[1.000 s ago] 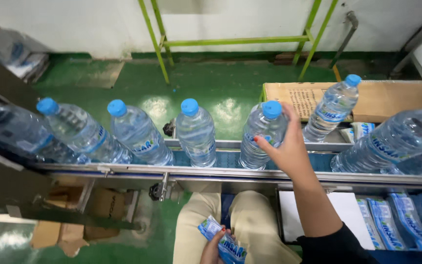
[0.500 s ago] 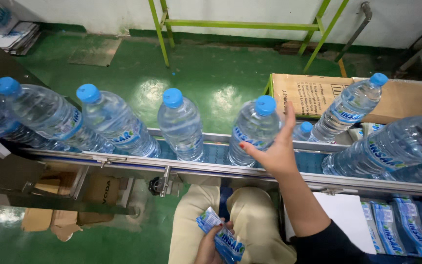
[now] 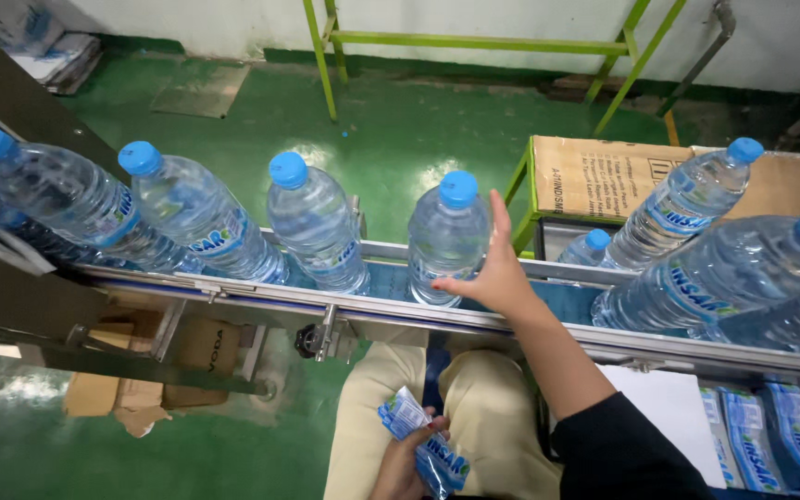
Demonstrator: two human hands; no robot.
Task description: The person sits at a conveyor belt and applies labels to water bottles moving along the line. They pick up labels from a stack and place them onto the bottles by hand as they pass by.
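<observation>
Clear plastic water bottles with blue caps stand in a row on a narrow conveyor belt (image 3: 567, 301) that crosses the view. My right hand (image 3: 491, 268) is over the belt, fingers spread, its palm beside the right flank of the middle bottle (image 3: 446, 236); whether it touches is unclear. Down at my lap, my left hand (image 3: 409, 463) grips a bunch of blue and white label sleeves (image 3: 423, 440). More bottles (image 3: 312, 222) follow on the left, and a large one (image 3: 733, 278) stands on the right.
A cardboard box (image 3: 604, 176) sits on a green frame behind the belt. A stack of blue label sleeves (image 3: 770, 440) and a white sheet (image 3: 664, 407) lie at my right. Brown cartons (image 3: 141, 380) sit under the conveyor on the green floor.
The bottles have travelled left along the belt. My right hand, earlier wrapped on a bottle's shoulder, has opened and now sits at that bottle's right side. The left hand keeps the sleeves.
</observation>
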